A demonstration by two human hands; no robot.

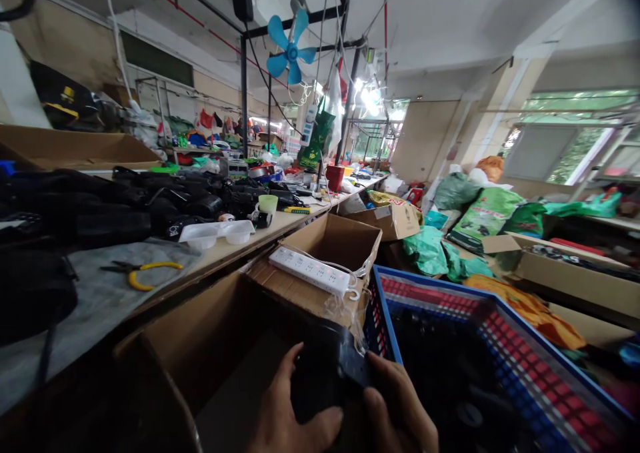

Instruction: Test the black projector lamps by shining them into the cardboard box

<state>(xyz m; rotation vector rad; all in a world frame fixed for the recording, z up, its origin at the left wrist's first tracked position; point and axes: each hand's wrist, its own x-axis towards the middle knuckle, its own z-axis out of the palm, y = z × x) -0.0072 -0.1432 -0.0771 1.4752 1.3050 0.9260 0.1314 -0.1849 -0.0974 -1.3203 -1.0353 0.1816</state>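
Observation:
Low in the head view, my left hand wraps its fingers and thumb round a black object. On the object's right side, my right hand grips a smaller dark, boxy part between thumb and fingers. Whether the two pieces are joined cannot be made out. Both hands are over an open cardboard box, just left of a blue-rimmed plastic basket that holds dark items. A white power strip lies on cardboard beyond the hands.
Pliers with yellow handles, a white plastic tray and a pale green cup are on the workbench at left, beside many black items. A blue fan hangs above. Green bags are piled at right.

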